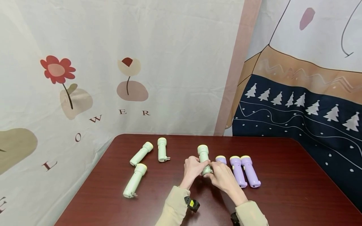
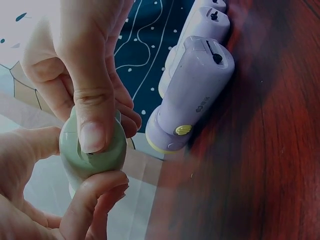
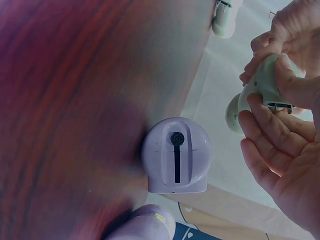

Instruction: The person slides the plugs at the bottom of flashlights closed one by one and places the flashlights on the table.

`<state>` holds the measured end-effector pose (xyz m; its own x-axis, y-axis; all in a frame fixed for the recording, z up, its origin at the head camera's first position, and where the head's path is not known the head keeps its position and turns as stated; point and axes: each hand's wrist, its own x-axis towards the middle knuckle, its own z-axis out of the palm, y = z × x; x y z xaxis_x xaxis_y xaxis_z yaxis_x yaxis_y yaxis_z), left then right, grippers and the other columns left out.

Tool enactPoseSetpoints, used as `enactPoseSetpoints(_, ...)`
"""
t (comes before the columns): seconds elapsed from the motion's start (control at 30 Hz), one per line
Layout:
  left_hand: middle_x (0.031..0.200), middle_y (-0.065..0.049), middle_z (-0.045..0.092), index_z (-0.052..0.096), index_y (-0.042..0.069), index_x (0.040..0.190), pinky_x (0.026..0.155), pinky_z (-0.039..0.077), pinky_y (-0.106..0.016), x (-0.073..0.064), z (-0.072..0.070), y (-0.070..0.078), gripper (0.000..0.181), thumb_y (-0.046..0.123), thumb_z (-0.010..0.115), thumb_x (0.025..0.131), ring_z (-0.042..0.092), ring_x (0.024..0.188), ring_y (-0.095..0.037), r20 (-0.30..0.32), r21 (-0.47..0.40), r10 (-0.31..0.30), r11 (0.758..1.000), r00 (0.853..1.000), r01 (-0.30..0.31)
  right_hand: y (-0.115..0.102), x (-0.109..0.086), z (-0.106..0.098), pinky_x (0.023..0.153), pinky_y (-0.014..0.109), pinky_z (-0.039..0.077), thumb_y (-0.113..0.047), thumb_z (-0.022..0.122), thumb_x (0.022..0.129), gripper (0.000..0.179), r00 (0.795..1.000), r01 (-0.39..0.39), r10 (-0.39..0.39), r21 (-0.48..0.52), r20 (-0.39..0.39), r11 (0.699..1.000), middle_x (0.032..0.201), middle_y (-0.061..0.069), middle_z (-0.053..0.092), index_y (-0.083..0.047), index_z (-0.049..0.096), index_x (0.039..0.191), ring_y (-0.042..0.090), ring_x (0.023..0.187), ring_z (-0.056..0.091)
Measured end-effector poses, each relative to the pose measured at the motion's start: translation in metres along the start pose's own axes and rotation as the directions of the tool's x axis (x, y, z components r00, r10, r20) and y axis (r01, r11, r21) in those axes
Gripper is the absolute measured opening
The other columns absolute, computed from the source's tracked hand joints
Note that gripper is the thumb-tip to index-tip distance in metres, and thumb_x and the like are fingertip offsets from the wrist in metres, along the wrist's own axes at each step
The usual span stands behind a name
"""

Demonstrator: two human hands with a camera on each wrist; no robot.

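Observation:
A pale green flashlight [image 1: 203, 153] stands out between both hands, its yellow-rimmed head pointing away from me. My left hand [image 1: 193, 168] grips its barrel from the left, thumb and fingers around the green body [image 2: 95, 162] in the left wrist view. From the other side my right hand [image 1: 224, 177] holds the tail end, its thumb [image 2: 93, 135] pressed on the end face. Metal plug prongs [image 3: 280, 106] show at that tail in the right wrist view. Just right of the hands lies a purple flashlight [image 1: 221, 159], mostly hidden by the right hand.
Two more purple flashlights [image 1: 238, 172] lie side by side on the right of the dark red table [image 1: 282, 201]. Three green flashlights [image 1: 134, 181] lie on the left; prongs stick out from the one at the back [image 1: 162, 150]. A printed cloth [image 1: 175, 78] hangs behind.

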<state>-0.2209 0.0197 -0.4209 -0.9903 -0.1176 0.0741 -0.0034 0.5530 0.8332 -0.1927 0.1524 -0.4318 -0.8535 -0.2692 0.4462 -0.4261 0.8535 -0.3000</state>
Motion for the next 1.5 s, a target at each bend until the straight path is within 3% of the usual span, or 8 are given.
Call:
enactPoseSetpoints(0.47, 0.048, 0.002, 0.056, 0.062, 0.010, 0.057, 0.049, 0.039, -0.023, 0.0023, 0.0025, -0.0020, 0.035, 0.040, 0.077, 0.067, 0.051, 0.050, -0.011, 0.020, 0.017, -0.025, 1.000, 1.000, 0.024, 0.0001, 0.0000, 0.0018, 0.051, 0.024, 0.039, -0.030, 0.083, 0.069, 0.033, 1.000, 0.019, -0.019, -0.027, -0.001, 0.999, 0.063, -0.005, 0.053, -0.009, 0.063, 0.084, 0.008, 0.055, 0.045)
enactPoseSetpoints(0.77, 0.045, 0.002, 0.055, 0.064, 0.009, 0.059, 0.050, 0.040, -0.023, 0.0025, 0.0024, -0.0031, 0.033, 0.039, 0.077, 0.067, 0.051, 0.045, -0.012, 0.033, 0.024, -0.032, 0.999, 0.999, 0.031, 0.0004, 0.0001, 0.0018, 0.049, 0.023, 0.036, -0.032, 0.084, 0.068, 0.033, 1.000, 0.028, -0.028, -0.030, -0.001, 0.999, 0.061, -0.007, 0.050, -0.011, 0.062, 0.081, 0.007, 0.054, 0.042)
enactPoseSetpoints(1.0, 0.051, 0.001, 0.059, 0.066, 0.010, 0.062, 0.051, 0.040, -0.022, 0.0022, 0.0012, -0.0020, 0.033, 0.041, 0.077, 0.068, 0.052, 0.050, -0.011, 0.022, 0.042, -0.029, 0.999, 0.999, 0.028, -0.0002, 0.0009, 0.0015, 0.049, 0.023, 0.037, -0.033, 0.084, 0.067, 0.034, 1.000, 0.025, -0.025, -0.037, -0.003, 0.999, 0.060, -0.007, 0.050, -0.011, 0.061, 0.080, 0.008, 0.054, 0.044)
enactPoseSetpoints(1.27, 0.048, 0.004, 0.053, 0.061, 0.010, 0.056, 0.050, 0.037, -0.023, 0.0023, 0.0009, -0.0009, 0.036, 0.040, 0.077, 0.068, 0.050, 0.052, -0.011, 0.014, 0.043, -0.026, 0.999, 1.000, 0.025, -0.0010, 0.0013, 0.0013, 0.049, 0.024, 0.038, -0.035, 0.084, 0.066, 0.036, 0.999, 0.029, -0.031, -0.068, -0.015, 0.997, 0.060, -0.006, 0.050, -0.011, 0.061, 0.079, 0.009, 0.054, 0.046)
enactPoseSetpoints(1.5, 0.054, 0.002, 0.059, 0.065, 0.011, 0.062, 0.051, 0.039, -0.024, 0.0014, 0.0002, -0.0013, 0.032, 0.040, 0.076, 0.067, 0.053, 0.054, -0.012, 0.019, 0.046, -0.037, 0.998, 0.999, 0.036, -0.0025, 0.0029, 0.0019, 0.049, 0.026, 0.039, -0.037, 0.084, 0.066, 0.038, 0.999, 0.044, -0.045, -0.101, -0.013, 0.994, 0.061, -0.005, 0.052, -0.011, 0.061, 0.081, 0.010, 0.055, 0.048)
